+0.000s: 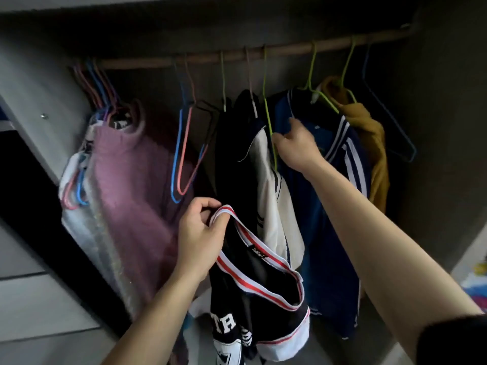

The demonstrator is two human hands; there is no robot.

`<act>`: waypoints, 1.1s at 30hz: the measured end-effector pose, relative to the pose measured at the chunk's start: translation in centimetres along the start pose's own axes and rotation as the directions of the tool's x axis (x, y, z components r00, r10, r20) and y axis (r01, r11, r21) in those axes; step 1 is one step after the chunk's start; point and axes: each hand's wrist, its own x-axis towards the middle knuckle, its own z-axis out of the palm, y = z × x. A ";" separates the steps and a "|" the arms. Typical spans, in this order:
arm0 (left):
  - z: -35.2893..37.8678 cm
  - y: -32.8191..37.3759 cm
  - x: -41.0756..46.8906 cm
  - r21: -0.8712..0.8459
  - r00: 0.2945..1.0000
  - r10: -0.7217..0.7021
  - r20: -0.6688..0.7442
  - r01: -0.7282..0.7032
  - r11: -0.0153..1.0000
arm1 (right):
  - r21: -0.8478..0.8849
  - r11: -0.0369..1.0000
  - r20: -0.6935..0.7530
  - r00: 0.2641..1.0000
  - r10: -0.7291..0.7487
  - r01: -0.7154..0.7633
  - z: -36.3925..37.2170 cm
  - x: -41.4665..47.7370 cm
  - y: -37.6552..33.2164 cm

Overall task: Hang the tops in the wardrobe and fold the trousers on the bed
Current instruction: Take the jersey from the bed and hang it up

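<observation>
Black top (253, 312) with red-and-white neck trim hangs at the lower centre of the frame, pinched at the neck by the left hand (203, 233). White letters "TH" show on it; the neck label (259, 252) is too small to read. At the centre, the right hand (297, 148) grips a green hanger (268, 111) on the wooden rail (237, 55) of the dark wardrobe (434, 127).

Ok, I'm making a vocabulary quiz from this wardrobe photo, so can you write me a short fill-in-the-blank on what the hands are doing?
1. The left hand grips the black top by its red-and-white striped ____.
2. The right hand holds a ____ hanger hooked over the rail.
3. The pink sweater hangs to the ____ of both hands.
Missing words: collar; green; left.
</observation>
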 end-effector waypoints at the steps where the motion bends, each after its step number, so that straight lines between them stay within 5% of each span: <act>1: -0.4 -0.3 0.4 -0.016 0.999 0.006 0.032 -0.006 1.000 | 0.005 1.000 -0.018 1.000 0.016 -0.016 0.6 0.4 -0.2; 11: -0.9 -2.9 0.6 -0.130 0.979 -0.054 0.196 0.080 0.988 | 0.097 0.993 -0.119 0.990 0.079 -0.067 3.1 1.8 -0.5; 15: -0.5 -3.0 -0.1 -0.140 0.972 -0.079 0.220 0.112 0.984 | 0.132 0.990 -0.173 0.985 -0.017 0.040 1.9 1.1 -1.1; 24: 2.1 -3.4 -1.6 0.004 0.962 -0.095 0.254 0.097 0.995 | 0.029 0.978 -0.331 0.925 -0.187 0.208 2.1 -15.1 10.3; 28: 4.2 -3.7 -2.6 0.057 0.952 -0.101 0.290 0.088 0.994 | 0.107 0.994 -0.400 0.913 0.078 -0.038 1.5 -20.6 15.3; 33: 7.0 -4.8 -4.0 0.132 0.939 -0.123 0.321 0.084 0.988 | 0.127 0.989 -0.464 0.876 0.127 -0.076 -1.1 -24.7 16.9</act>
